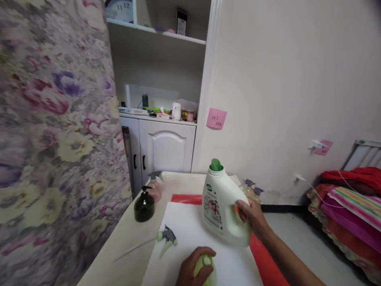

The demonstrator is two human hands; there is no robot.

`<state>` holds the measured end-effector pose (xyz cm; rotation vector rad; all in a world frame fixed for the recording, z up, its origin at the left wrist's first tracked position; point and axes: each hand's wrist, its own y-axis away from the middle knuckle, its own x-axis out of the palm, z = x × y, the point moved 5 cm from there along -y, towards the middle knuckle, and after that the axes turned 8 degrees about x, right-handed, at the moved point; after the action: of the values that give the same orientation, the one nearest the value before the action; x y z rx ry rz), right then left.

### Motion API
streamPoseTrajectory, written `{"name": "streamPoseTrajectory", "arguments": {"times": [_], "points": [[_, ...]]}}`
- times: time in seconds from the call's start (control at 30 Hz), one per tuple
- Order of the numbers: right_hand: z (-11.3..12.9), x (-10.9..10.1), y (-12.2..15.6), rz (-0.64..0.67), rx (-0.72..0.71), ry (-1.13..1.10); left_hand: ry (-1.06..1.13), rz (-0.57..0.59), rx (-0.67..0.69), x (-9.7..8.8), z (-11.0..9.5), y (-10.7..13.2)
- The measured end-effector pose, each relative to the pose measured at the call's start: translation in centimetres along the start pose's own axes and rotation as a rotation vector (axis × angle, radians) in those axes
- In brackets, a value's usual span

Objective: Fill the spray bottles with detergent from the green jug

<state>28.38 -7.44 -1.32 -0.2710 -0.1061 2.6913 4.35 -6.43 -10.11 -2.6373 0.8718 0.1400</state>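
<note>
My right hand (251, 212) is wrapped round the handle of a large pale green detergent jug (218, 210). The jug has no cap on, and a green pouring spout (216, 165) shows in its mouth. At the bottom of the view, my left hand (193, 268) grips a small yellow-green bottle (208, 274) with an uncovered mouth. The jug is above and to the right of the bottle, apart from it. A grey and green trigger spray head (167, 236) lies to the left on the white sheet, its thin tube pointing left.
A dark green pump bottle (144, 206) and a pink spray bottle (154, 188) stand at the table's left. More spray bottles (253, 190) are partly hidden behind the jug. White paper (178, 218) covers a red sheet (268, 262). A floral curtain (59, 139) hangs at left.
</note>
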Motion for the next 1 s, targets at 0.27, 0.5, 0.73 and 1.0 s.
{"name": "streamPoseTrajectory", "arguments": {"times": [0.27,0.5,0.73,1.0], "points": [[4.2,-5.7,6.5,0.14,0.106,0.294,0.048,-0.017,0.005,0.3,-0.7,0.1],[5.0,-6.2,9.7,0.353,0.173,0.58,0.027,-0.038,0.032,0.3,-1.3,0.3],[4.4,-5.9,9.8,0.43,0.129,0.87,0.061,-0.075,0.037,0.1,-1.2,0.2],[4.6,-5.7,9.4,0.433,0.096,1.02,0.104,-0.08,0.027,0.4,-1.1,0.3]]}}
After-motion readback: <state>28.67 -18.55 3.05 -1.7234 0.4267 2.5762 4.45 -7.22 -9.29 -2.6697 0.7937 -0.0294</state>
